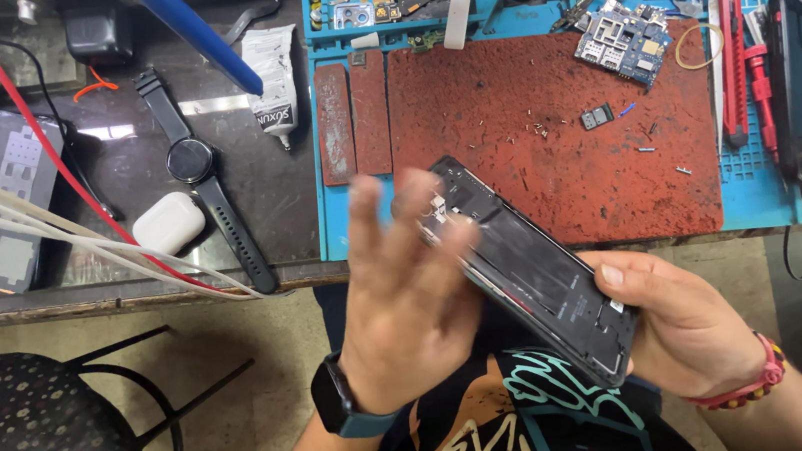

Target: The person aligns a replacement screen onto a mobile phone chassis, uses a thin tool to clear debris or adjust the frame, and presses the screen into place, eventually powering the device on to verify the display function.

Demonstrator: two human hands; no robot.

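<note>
An opened black phone (538,275) with its back cover off is held tilted over the table's front edge. My right hand (686,324) grips its lower end from the right, thumb on the frame. My left hand (406,290) is blurred, fingers spread, with fingertips touching the phone's upper left edge near its top corner. A dark watch sits on my left wrist and a pink bead bracelet on my right.
A blue repair mat (759,185) with a worn red pad (527,90) holds a circuit board (624,41), small screws and a red-handled tool (732,57). A smartwatch (199,178), white earbud case (167,223), glue tube (272,79), another phone (3,195), cables, and a black stool (34,449).
</note>
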